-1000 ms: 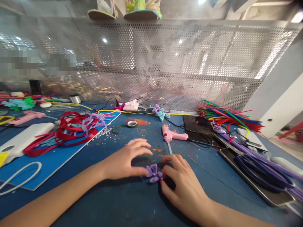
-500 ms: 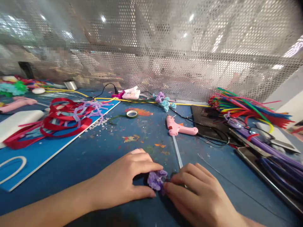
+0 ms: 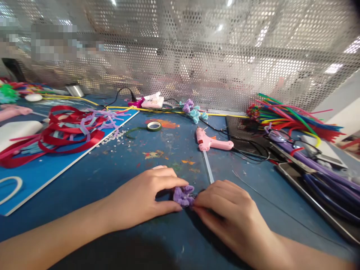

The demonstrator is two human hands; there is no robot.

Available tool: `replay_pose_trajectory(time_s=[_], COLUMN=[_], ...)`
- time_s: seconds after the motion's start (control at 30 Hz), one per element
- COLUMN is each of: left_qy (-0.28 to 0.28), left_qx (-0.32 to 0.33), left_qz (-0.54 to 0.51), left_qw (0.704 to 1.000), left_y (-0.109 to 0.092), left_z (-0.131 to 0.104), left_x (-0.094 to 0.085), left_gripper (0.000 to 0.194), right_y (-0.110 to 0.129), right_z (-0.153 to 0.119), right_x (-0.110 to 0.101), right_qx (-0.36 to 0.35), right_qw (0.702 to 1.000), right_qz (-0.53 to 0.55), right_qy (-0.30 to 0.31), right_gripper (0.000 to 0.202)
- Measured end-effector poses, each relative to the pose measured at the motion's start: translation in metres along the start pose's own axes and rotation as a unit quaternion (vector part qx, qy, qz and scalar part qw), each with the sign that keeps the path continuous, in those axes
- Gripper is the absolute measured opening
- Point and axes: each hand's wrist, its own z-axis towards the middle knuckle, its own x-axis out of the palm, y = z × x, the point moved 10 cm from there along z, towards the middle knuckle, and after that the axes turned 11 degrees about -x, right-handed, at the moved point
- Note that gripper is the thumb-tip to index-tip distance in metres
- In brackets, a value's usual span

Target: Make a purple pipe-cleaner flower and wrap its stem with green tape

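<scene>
A small purple fuzzy flower (image 3: 182, 196) lies between my two hands, low in the middle of the view. My left hand (image 3: 149, 195) curves round its left side, thumb and forefinger closed on it. From the right, my right hand (image 3: 233, 210) pinches the flower's right edge with thumb and fingertips. Beyond my right hand a pink glue gun (image 3: 212, 143) rests on its side, its clear glue stick (image 3: 207, 168) pointing back toward that hand.
A blue board (image 3: 56, 168) with red ribbon (image 3: 92, 140) lies left. Green tape (image 3: 154, 126) and a purple-and-blue flower bunch (image 3: 194, 112) sit farther back. Right are pipe cleaners (image 3: 298, 120), glasses (image 3: 306, 148), a black tray (image 3: 242, 135) and thin wire.
The whole scene has shifted slightly up and left in the view. Both hands remain at the purple flower, which shows its petals a little more clearly.
</scene>
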Motion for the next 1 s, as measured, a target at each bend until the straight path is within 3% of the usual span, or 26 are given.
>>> replay_pose_trajectory(time_s=[0.23, 0.37, 0.53, 0.73, 1.0], left_qy=[-0.023, -0.022, -0.052, -0.07, -0.083], left_qx=[-0.016, -0.018, -0.017, 0.003, -0.02], left_qz=[0.015, 0.036, 0.087, 0.169, 0.163], left_qw=[0.999, 0.999, 0.995, 0.983, 0.983], left_y=[0.003, 0.002, -0.008, -0.024, -0.029], left_z=[0.002, 0.004, 0.005, 0.005, 0.005], left_x=[0.003, 0.007, 0.009, 0.016, 0.016], left_gripper=[0.046, 0.051, 0.058, 0.067, 0.032], right_y=[-0.006, -0.021, -0.032, -0.029, -0.028], right_z=[0.002, 0.001, 0.002, 0.003, 0.001], right_x=[-0.005, -0.014, -0.019, -0.016, -0.016], right_qx=[0.025, 0.042, 0.048, 0.043, 0.035], right_qw=[0.999, 0.999, 0.999, 0.999, 0.999], right_qz=[0.04, 0.017, -0.012, 0.003, 0.008], right_qy=[-0.017, -0.021, -0.018, -0.009, -0.011], right_gripper=[0.007, 0.01, 0.015, 0.015, 0.015])
